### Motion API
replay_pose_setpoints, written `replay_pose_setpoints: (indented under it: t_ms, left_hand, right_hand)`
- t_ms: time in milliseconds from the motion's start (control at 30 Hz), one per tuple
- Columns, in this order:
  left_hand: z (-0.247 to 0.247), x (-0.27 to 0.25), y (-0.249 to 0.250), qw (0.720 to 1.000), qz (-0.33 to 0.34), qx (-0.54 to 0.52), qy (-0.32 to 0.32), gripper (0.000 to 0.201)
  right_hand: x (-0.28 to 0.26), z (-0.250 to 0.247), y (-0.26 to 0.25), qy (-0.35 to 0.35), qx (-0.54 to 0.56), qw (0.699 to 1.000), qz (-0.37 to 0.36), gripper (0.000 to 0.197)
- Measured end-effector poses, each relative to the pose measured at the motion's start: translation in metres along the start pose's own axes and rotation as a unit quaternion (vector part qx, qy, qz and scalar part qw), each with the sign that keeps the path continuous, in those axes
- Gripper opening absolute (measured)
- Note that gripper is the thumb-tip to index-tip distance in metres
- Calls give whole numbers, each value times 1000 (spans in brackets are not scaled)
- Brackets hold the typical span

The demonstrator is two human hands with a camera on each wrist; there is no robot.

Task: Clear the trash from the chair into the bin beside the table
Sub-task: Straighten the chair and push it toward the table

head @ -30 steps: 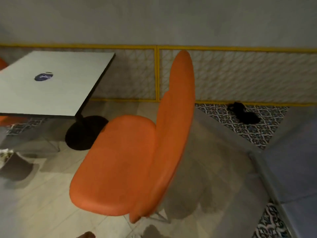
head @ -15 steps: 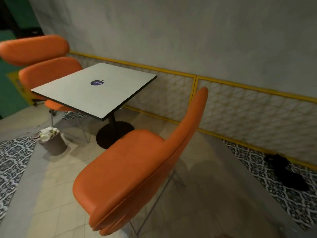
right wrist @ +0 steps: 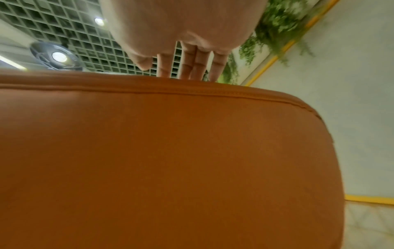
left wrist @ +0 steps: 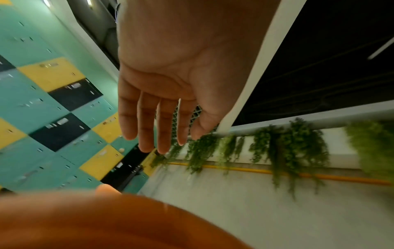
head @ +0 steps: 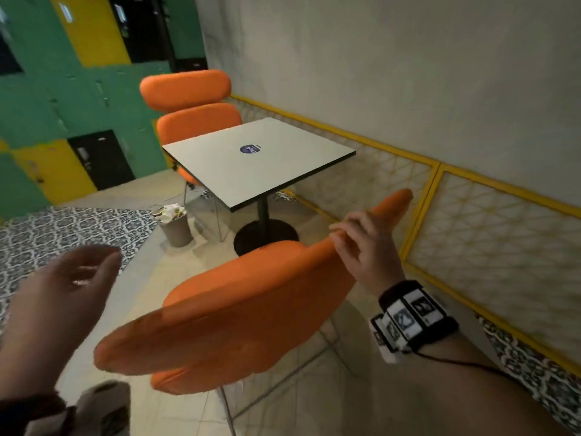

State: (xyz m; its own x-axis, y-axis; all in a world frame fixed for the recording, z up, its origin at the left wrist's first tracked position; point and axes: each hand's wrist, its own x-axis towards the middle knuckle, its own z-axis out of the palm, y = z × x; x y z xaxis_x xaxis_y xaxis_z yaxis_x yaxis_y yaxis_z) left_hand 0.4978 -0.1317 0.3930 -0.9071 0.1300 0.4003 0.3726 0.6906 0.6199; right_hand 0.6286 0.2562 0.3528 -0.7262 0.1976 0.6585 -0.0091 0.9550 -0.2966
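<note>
A: Since the left hand (head: 67, 294) is nearest the camera, start there. What are its fingers doing?

B: It hovers at near left beside the chair (head: 239, 313), holding nothing. The head view blurs it; the left wrist view shows the fingers (left wrist: 147, 124) straight and loosely together, with orange upholstery below them.

A: And the right hand (head: 361, 250)?

B: It is at the top edge of the chair's backrest. Its fingers (right wrist: 192, 65) lie side by side, tips on the rim. From the head view they look lightly curled over the edge, so I take it as resting there, not clamped.

A: Where is the trash?

B: None shows on the seat. The only litter I see is crumpled white paper (head: 169, 211) piled in the bin (head: 176, 229), which stands on the floor to the left of the tabletop (head: 257, 162), beyond the chair.

A: So which way does the next move run?

B: The bin lies far and left of both hands, and the left hand is on its side. The chair's long axis runs from near left to far right. I judge the clearing is done.

A: What does one view add?

B: Only the head view shows the bin and seat; the wrist views show finger pose plainly.
</note>
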Motion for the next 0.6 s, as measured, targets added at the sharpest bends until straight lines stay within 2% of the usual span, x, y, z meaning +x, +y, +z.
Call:
replay_pose_setpoints:
  t_ms: [67,167,267,333,433,600]
  left_hand:
    - [18,-31,66,999,48,-17,-13,12]
    - [63,-54,114,996,28,63,-61,27]
    - [97,-56,119,970,14,233,-65,61]
    - [102,-58,120,958,25,278,-72,73]
    - [101,-62,116,946,78,307,-64,74]
    - [96,-68,114,943,110,311,-40,71]
  right_hand:
    - [17,1,16,-41,-1,998,-45,37]
    - [37,2,33,-123,-6,989,-77,50]
    - [46,4,41,-161,-27,982,-95,56]
    - [45,4,40,-156,-29,983,-89,54]
    - [40,4,36,-142,-28,987,-67,49]
    - [31,2,28,-115,-27,992,-33,50]
